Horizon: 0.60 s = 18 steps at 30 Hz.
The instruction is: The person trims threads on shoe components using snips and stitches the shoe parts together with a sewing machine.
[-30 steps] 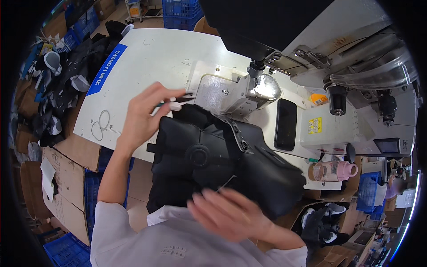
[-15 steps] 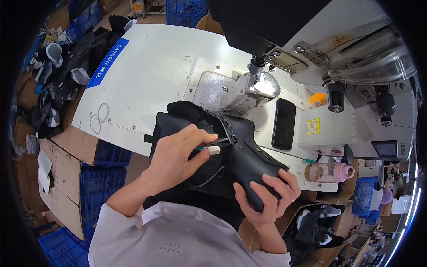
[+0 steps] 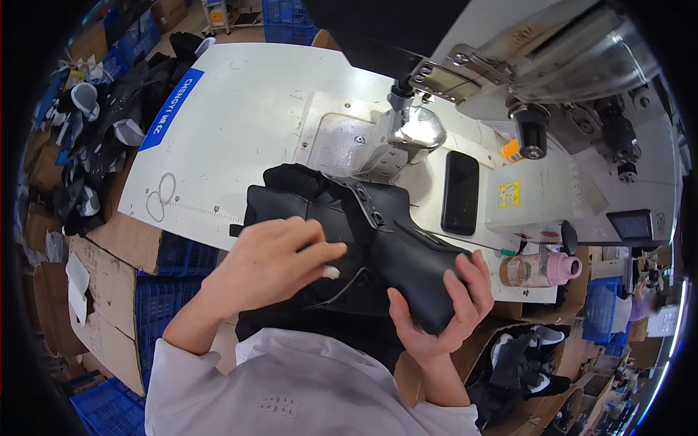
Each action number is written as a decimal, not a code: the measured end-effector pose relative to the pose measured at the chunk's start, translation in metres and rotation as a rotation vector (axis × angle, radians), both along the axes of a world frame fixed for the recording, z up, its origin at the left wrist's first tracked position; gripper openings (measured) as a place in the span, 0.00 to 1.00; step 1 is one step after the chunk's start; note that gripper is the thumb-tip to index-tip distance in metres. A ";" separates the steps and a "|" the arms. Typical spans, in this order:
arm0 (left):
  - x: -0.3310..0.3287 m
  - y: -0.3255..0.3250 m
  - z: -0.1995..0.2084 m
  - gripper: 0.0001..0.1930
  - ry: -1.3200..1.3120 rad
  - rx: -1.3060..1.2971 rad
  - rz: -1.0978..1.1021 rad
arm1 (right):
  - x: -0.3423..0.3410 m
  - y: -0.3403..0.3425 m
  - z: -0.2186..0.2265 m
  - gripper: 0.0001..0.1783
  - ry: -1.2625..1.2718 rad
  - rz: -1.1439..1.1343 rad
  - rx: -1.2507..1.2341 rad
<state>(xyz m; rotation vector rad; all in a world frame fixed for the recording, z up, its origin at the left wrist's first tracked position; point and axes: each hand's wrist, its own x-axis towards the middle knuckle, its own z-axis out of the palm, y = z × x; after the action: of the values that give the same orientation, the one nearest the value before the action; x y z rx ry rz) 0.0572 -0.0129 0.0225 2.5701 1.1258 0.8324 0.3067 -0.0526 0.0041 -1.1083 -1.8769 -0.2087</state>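
A black leather shoe upper [image 3: 414, 272] with a strip of metal eyelets lies over the table's front edge and my lap. My right hand [image 3: 454, 305] is wrapped round its rounded end at the right, thumb on the near side. Over the upper's left part, my left hand [image 3: 280, 258] is closed, its index finger stretched toward the middle. A white wrap [image 3: 331, 272] shows at a fingertip of that hand. The thread snips in it are hidden by the fingers now; half a second ago their teal handle and grey blades showed.
A sewing machine head [image 3: 407, 94] stands over its metal post [image 3: 418, 134] just beyond the upper. On the white table [image 3: 254, 109] lie a black phone [image 3: 461, 192] and a pink-capped bottle [image 3: 538, 269]. Boxes and crates flank the table, including a carton [image 3: 109, 312] at left.
My left hand has drawn back toward me and left, away from the eyelet strip, and turned so the snips no longer show. My right hand keeps its hold; the view has shifted slightly.
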 end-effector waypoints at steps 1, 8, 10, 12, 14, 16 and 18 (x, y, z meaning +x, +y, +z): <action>0.006 0.001 -0.002 0.16 -0.015 0.038 -0.051 | -0.003 0.000 0.000 0.44 0.063 -0.019 0.022; -0.010 0.016 -0.006 0.17 -0.216 0.052 0.125 | 0.022 -0.027 0.024 0.31 0.386 -0.230 -0.311; -0.033 0.028 -0.011 0.17 -0.308 0.025 0.315 | 0.055 -0.062 0.049 0.25 0.211 -0.443 -0.233; -0.060 0.048 -0.024 0.18 -0.321 -0.033 0.420 | 0.095 -0.102 0.074 0.21 0.305 -0.839 -0.260; -0.082 0.062 -0.046 0.20 -0.296 -0.221 0.601 | 0.152 -0.128 0.101 0.19 0.300 -0.968 -0.154; -0.099 0.074 -0.072 0.24 -0.290 -0.224 0.670 | 0.213 -0.142 0.129 0.19 -0.169 -1.224 0.003; -0.116 0.075 -0.090 0.31 -0.094 -0.143 0.770 | 0.278 -0.135 0.162 0.18 -0.351 -1.208 0.003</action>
<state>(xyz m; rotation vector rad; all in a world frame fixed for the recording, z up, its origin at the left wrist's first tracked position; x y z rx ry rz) -0.0586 0.0623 -0.0679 1.9317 2.0905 0.9457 0.5844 -0.1875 0.1665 -2.1814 -1.2220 -1.1260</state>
